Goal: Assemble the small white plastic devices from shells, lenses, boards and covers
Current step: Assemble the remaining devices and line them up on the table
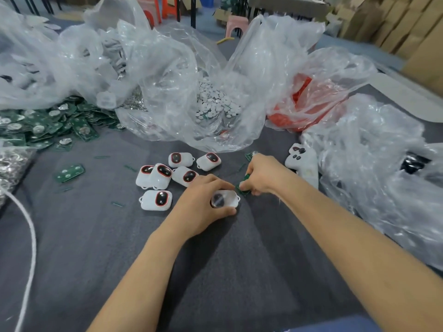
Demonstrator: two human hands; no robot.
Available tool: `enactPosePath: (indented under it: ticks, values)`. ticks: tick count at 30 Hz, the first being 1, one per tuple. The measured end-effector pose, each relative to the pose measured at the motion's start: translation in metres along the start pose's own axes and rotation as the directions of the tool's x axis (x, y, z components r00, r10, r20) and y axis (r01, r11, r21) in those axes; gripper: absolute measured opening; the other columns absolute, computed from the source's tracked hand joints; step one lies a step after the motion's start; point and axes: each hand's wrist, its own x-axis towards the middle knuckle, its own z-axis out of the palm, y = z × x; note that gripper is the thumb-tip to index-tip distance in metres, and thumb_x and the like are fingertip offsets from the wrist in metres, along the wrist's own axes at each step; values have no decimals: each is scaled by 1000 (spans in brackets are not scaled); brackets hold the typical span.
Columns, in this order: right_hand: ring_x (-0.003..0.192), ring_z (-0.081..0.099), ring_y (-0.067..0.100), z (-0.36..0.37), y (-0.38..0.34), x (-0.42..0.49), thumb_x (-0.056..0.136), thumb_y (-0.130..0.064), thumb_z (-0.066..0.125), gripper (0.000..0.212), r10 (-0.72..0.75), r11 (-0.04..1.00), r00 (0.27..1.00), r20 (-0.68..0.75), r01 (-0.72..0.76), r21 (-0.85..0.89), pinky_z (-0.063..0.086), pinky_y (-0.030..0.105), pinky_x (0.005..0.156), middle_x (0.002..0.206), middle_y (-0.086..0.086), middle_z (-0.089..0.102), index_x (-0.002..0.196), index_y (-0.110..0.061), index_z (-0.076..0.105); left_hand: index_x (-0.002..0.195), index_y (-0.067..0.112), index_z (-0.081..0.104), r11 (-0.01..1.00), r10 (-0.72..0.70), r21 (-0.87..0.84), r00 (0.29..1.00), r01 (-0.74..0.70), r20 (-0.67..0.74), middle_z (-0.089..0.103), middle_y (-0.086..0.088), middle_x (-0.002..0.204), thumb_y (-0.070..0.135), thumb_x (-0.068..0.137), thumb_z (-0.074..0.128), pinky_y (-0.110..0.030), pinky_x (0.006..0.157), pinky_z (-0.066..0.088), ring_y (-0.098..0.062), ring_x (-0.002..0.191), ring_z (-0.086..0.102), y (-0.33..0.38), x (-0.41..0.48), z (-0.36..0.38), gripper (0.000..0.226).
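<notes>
The grey-covered bench (215, 271) lies bare between and ahead of the two forearms, the widest open stretch in view; its near edge is out of frame. A white cord (31, 236) curves down the left side.

Just past that bare cloth the left hand (203, 202) curls fingers and thumb round a white shell (230, 195), held low, with a round clear lens (218, 200) showing in its face. The right hand (263, 174) sits just beside it and pinches a green board (243, 186) between thumb and fingertips. The board's edge meets the shell's far right corner, though whether they actually touch I cannot tell.

Left of the hands six finished devices (163, 176), white with red-ringed dark windows, lie in a loose cluster, one of them apart and nearer. A loose board (69, 172) lies further left, with small green slivers (117, 204) scattered about. Right of the right hand a few spare shells (303, 164) lie against a crumpled clear bag (371, 188), which crowds that side; its contents are blurred.

Farther back a heap of boards (48, 123) spreads on the left, beside a bag of silvery metal parts (12, 164) at the frame edge. The open middle bag (167, 92) holds small white discs (215, 101). To its right, clear plastic wraps a red bag (304, 104). Beyond the bench stand plastic stools (236, 22) and cardboard boxes (407, 25).
</notes>
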Motion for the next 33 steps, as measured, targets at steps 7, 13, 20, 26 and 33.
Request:
enactPosePath:
  ticks: [7, 13, 20, 26, 33]
  values:
    - [80, 54, 25, 6, -4, -5, 86, -23, 69, 21, 19, 998, 998, -56, -22, -56, 37, 25, 57, 89, 9, 54, 90, -7, 56, 113, 28, 65, 1000, 0, -7, 1000, 0, -20, 59, 9, 109, 34, 73, 80, -28, 93, 39, -12, 104, 50, 0, 0, 1, 43]
    - [98, 59, 34, 14, -8, 0, 89, -11, 63, 15, 10, 990, 990, -138, -29, -137, 40, 28, 65, 109, 16, 56, 102, -4, 58, 114, 31, 61, 1000, 10, -10, 1000, -10, -16, 57, 13, 106, 33, 74, 80, -19, 87, 37, -7, 100, 49, 1, 0, 0, 45]
    - [96, 58, 26, 73, 17, -27, 91, -4, 56, 24, -210, 956, 765, -609, 290, 34, 37, 28, 75, 108, 10, 58, 115, -8, 57, 123, 27, 57, 995, -30, -97, 999, 27, -22, 50, 12, 119, 28, 69, 85, 2, 85, 29, 1, 106, 50, 2, -3, -10, 61]
    - [52, 57, 6, 76, 37, -45, 86, 2, 65, 17, 140, 330, 899, -415, 353, 876, 49, 18, 51, 74, -2, 68, 94, -13, 69, 115, 17, 66, 999, -6, -45, 1000, 7, 18, 50, 4, 128, 15, 73, 80, -4, 98, 24, -7, 120, 47, 3, -5, -8, 44]
    - [56, 57, 7, 74, 44, -52, 87, 4, 62, 19, 56, 191, 942, -330, 314, 930, 49, 18, 54, 72, -2, 68, 94, -12, 70, 123, 26, 62, 995, 25, -101, 996, -16, 90, 44, 5, 141, 0, 79, 59, -32, 113, 25, -13, 133, 36, 9, -6, -9, 51]
